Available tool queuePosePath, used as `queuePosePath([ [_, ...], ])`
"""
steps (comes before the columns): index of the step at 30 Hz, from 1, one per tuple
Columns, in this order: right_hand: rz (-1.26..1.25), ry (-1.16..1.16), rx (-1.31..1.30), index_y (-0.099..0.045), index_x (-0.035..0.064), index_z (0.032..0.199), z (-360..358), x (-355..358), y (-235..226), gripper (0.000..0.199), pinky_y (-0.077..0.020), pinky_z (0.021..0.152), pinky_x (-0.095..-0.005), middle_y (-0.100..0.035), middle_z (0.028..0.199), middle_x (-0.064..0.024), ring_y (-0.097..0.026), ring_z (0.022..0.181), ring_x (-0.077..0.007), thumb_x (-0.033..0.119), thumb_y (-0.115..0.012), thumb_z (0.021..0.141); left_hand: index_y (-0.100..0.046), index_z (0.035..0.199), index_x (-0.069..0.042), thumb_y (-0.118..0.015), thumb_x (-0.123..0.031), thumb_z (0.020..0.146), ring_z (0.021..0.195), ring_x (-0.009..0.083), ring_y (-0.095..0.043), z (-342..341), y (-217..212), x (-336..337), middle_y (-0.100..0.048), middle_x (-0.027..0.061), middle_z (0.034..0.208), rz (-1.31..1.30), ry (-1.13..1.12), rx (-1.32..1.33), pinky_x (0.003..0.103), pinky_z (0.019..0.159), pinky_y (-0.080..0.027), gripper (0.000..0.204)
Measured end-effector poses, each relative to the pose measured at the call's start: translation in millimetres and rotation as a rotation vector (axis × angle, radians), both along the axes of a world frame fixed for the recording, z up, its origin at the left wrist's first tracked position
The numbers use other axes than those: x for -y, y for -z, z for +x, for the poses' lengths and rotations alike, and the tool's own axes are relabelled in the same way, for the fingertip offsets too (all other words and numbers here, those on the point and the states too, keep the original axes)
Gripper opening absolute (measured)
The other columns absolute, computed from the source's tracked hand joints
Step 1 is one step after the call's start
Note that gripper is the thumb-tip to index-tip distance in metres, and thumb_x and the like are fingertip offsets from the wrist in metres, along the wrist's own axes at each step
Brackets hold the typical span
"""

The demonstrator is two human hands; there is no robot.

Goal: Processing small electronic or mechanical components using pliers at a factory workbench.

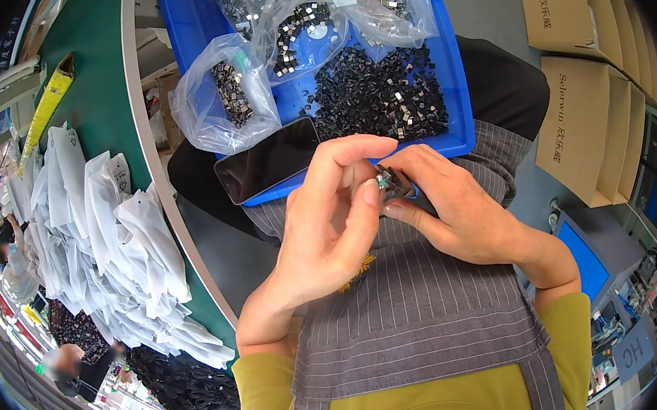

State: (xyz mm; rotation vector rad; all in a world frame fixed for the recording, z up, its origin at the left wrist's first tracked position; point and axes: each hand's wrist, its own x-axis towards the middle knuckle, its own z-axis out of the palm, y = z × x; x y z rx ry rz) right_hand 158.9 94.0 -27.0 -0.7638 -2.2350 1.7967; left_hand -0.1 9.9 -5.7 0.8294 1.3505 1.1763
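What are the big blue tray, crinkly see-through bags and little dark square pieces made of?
The blue tray looks like smooth, hard plastic: its rim stands stiff. The bags seem thin, glossy plastic film, since they wrinkle. Some square pieces glint like metal but could be shiny plastic.

Brown boxes [579,153] at upper right bear dark lettering; a grey sign [634,353], lower right, bears large letters.

Pieces [385,89] in tray [456,72] beyond hands [461,209]
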Motion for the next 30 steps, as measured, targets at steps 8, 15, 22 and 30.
queuePosePath([
  [8,-0.027,-0.051,0.069,-0.052,0.0006,0.102,2.6,0.3,-6.1,0.025,-0.0458,0.076,-0.0410,-0.058,0.092,-0.0134,-0.056,0.089,-0.0319,0.014,-0.062,0.084,-0.052,0.115,-0.001,-0.051,0.012,0.080,0.060,0.0082,-0.050,-13.5,-2.9,-2.7,-0.051,0.0038,0.071,0.050,0.169,-0.300,0.022,0.054,-0.042,0.037],
  [15,-0.028,-0.064,0.124,-0.052,0.0005,0.100,1.9,1.4,-6.4,0.022,-0.0455,0.076,-0.0414,-0.058,0.090,-0.0137,-0.056,0.089,-0.0325,0.014,-0.061,0.085,-0.055,0.111,0.000,-0.054,0.012,0.077,0.062,0.0165,-0.057,-13.6,0.2,-5.5,-0.059,0.0101,0.083,0.112,0.209,-0.431,0.027,0.058,-0.048,0.036],
  [22,0.026,-0.025,0.109,-0.052,0.0014,0.099,1.2,3.1,-4.0,0.022,-0.0450,0.073,-0.0405,-0.057,0.088,-0.0127,-0.055,0.085,-0.0312,0.014,-0.062,0.084,-0.054,0.111,0.000,-0.055,0.012,0.076,0.066,0.0199,-0.061,-11.3,2.2,-4.4,-0.062,0.0127,0.092,0.180,0.203,-0.512,0.029,0.059,-0.049,0.037],
  [30,-0.001,-0.039,0.080,-0.052,0.0013,0.102,2.2,2.0,-6.4,0.025,-0.0449,0.075,-0.0399,-0.056,0.093,-0.0117,-0.054,0.088,-0.0301,0.015,-0.062,0.085,-0.056,0.109,0.000,-0.054,0.013,0.075,0.070,0.0214,-0.062,-12.6,0.9,-1.5,-0.062,0.0126,0.093,0.168,0.185,-0.462,0.029,0.061,-0.049,0.036],
])
